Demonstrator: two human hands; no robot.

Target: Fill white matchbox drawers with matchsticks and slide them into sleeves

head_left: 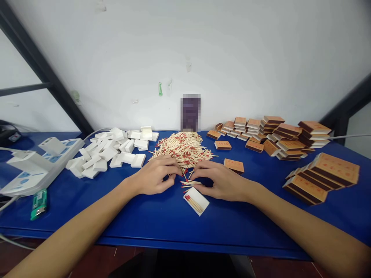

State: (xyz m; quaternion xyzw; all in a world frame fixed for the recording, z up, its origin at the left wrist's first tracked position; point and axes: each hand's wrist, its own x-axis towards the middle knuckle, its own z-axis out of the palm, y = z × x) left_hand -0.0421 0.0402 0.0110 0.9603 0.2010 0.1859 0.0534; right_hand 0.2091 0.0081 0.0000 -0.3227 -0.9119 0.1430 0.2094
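My left hand (160, 174) is at the front left edge of a heaped pile of red-tipped matches (185, 148). Its fingers curl down and the thumb comes close to them; what lies between the tips is hidden. Across from it, my right hand (218, 180) has its thumb and fingers closed around a few loose matches (189, 184) just in front of the pile. Below these fingers, a white matchbox tray (205, 201) lies tilted on the blue table, open side up, with several matches along its left part.
White inner trays (108, 152) are heaped on the left beside a power strip (62, 154) and a green lighter (39, 204). Orange matchbox sleeves (290, 144) stand stacked at right; one sleeve (234, 166) lies behind my right hand. The blue table (156, 227) ends at the front.
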